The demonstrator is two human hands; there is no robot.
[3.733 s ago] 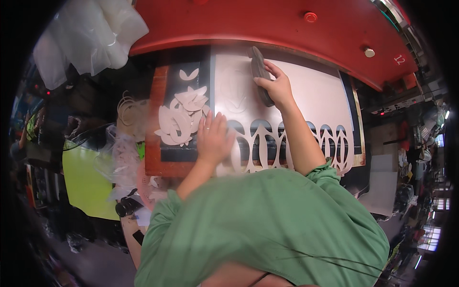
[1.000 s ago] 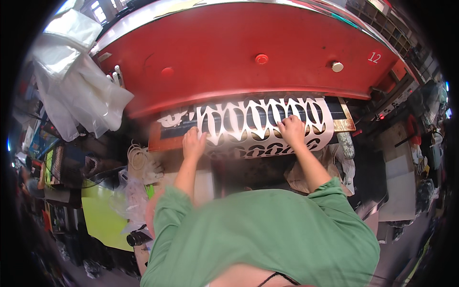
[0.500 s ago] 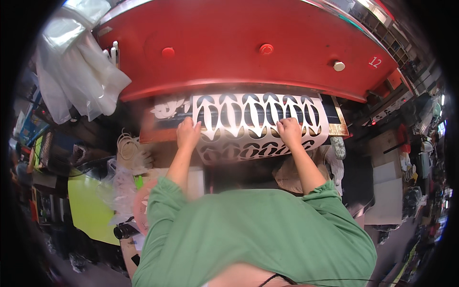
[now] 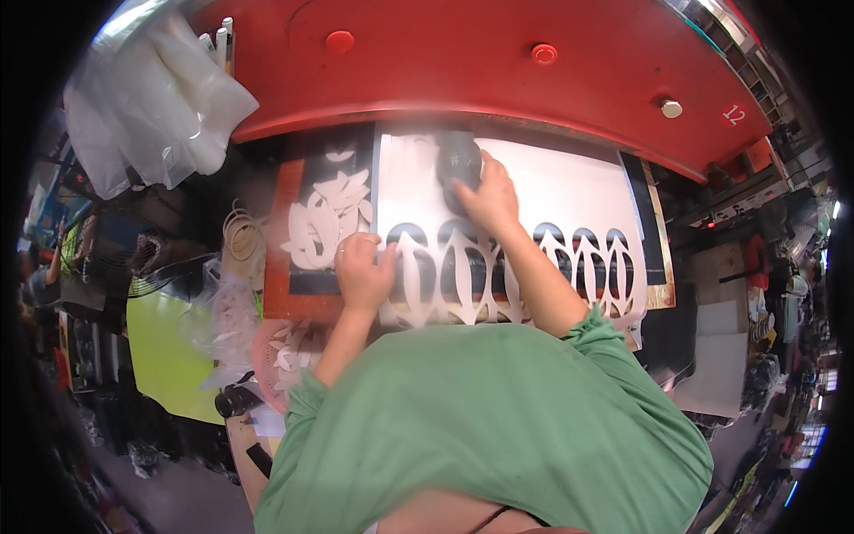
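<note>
A white sheet (image 4: 569,182) lies across the dark board under the red machine. Rows of cut-out openings run along its near part, and its far part is uncut. My right hand (image 4: 492,200) is closed round a dark grey oval cutting die (image 4: 460,163), which stands on the uncut part. At the sheet's left edge my left hand (image 4: 363,271) has its thumb and fingertips drawn together on the margin. Loose white cut pieces (image 4: 325,222) are heaped left of the sheet, just beyond my left hand. The die's underside is hidden.
The red machine front (image 4: 427,62), with a red button (image 4: 544,54), spans the far side. Clear plastic bags (image 4: 173,107) hang at far left. A pink basket (image 4: 271,356) with white pieces stands near my left forearm. A lime green sheet (image 4: 169,374) is further left.
The sheet has moved toward me, bringing its uncut part into view. My right hand has left the sheet and now holds the cutting die on it. My left hand has shifted nearer.
</note>
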